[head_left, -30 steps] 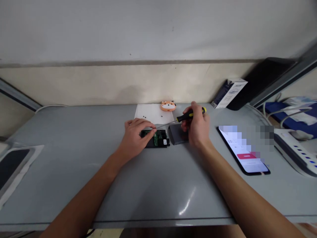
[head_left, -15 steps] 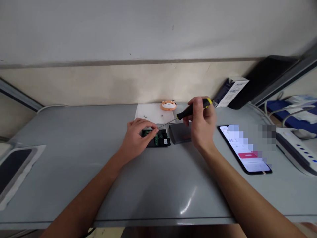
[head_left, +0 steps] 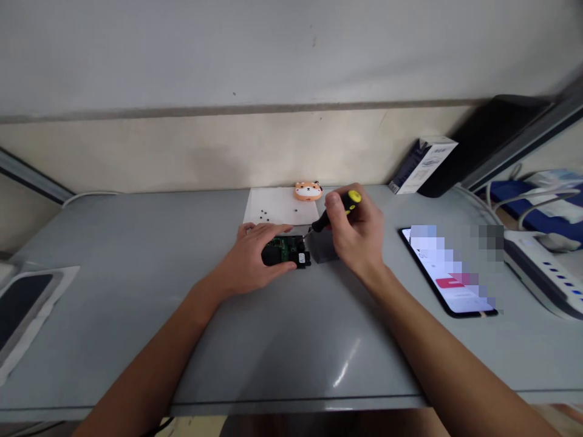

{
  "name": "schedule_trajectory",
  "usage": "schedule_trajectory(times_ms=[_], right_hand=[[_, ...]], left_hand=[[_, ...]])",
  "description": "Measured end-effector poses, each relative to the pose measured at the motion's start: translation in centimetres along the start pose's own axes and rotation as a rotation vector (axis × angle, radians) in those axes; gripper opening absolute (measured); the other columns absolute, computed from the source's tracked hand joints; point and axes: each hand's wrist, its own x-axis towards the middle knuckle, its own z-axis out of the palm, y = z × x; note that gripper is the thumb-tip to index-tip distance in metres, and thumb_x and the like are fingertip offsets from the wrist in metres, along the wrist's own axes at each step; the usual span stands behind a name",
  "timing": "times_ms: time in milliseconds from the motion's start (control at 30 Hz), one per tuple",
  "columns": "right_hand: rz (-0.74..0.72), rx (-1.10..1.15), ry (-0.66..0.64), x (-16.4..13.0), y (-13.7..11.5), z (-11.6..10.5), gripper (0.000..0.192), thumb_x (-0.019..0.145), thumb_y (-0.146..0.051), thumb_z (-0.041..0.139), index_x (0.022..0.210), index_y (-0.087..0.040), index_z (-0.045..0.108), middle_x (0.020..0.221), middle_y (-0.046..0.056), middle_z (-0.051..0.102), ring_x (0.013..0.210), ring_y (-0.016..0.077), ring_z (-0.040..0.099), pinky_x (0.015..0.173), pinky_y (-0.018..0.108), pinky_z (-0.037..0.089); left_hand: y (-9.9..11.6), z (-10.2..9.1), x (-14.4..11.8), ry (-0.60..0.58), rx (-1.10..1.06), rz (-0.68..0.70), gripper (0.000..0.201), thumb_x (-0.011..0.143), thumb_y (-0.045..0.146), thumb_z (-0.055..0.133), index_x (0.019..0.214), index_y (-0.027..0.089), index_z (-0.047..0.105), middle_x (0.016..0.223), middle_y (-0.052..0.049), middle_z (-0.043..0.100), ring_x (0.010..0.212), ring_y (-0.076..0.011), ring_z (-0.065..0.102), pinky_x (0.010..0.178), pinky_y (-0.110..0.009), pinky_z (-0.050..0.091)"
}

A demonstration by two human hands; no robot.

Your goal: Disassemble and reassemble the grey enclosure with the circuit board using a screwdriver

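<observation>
Green circuit board [head_left: 286, 247] sits bare inside its black casing [head_left: 277, 257], a shallow open tray on the grey table [head_left: 136, 291], and that is the only container I can see into. I see my left hand [head_left: 253, 258] lying over the near left part of the casing, fingers curled loosely around its edge and pressing it to the table. My right hand [head_left: 355, 233] is closed around the black and yellow screwdriver [head_left: 334, 212], whose shaft slants down to the left so that its tip meets the right end of the board. Just beside the casing on the right lies a grey cover [head_left: 321, 249], partly hidden by my right hand.

Behind them a white sheet of paper [head_left: 281, 207] carries a few small dark screws [head_left: 263, 213], and an orange animal-shaped case [head_left: 308, 192] rests at its far edge, shut. A white and blue carton [head_left: 422, 165] leans at the wall, closed. A phone [head_left: 449, 270] lies lit to the right.
</observation>
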Motion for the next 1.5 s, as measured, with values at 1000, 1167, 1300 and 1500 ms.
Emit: schedule_trajectory(times_ms=[1000,1167,1300,1500], right_hand=[[-0.013,-0.043,-0.044,-0.3,-0.2,0.0,0.029,0.093,-0.046,0.067,0.076,-0.024,0.058,0.060,-0.006,0.051,0.055,0.0109,0.041,0.055,0.027,0.036],[-0.023,-0.034,-0.104,-0.1,-0.3,-0.1,0.028,0.095,-0.046,0.065,0.078,-0.025,0.058,0.062,-0.005,0.053,0.057,0.0114,0.043,0.056,0.026,0.036],[-0.032,-0.022,-0.209,0.1,-0.5,-0.2,0.026,0.097,-0.045,0.062,0.082,-0.025,0.056,0.064,-0.005,0.053,0.057,0.0112,0.042,0.055,0.026,0.035],[-0.095,0.014,-0.460,1.5,-1.1,-0.1,0.029,0.102,-0.045,0.055,0.082,-0.024,0.053,0.072,-0.004,0.049,0.064,0.0118,0.042,0.061,0.028,0.037]], left_hand=[[0.0,0.3,0.2,-0.008,0.008,0.043,0.046,0.087,0.040,0.076,0.131,0.032,0.065,0.131,-0.002,0.074,0.126,-0.0317,0.065,0.117,-0.053,0.035],[0.1,0.2,0.2,-0.015,-0.008,0.055,0.043,0.087,0.039,0.075,0.129,0.033,0.065,0.130,-0.002,0.075,0.125,-0.0319,0.066,0.116,-0.054,0.037],[0.1,0.2,0.2,-0.015,-0.004,0.057,0.039,0.087,0.038,0.074,0.125,0.033,0.065,0.128,-0.001,0.075,0.124,-0.0311,0.067,0.116,-0.053,0.037],[-0.5,0.5,0.2,-0.001,0.034,0.094,0.029,0.088,0.041,0.076,0.111,0.027,0.066,0.127,-0.003,0.076,0.124,-0.0311,0.067,0.113,-0.051,0.037]])
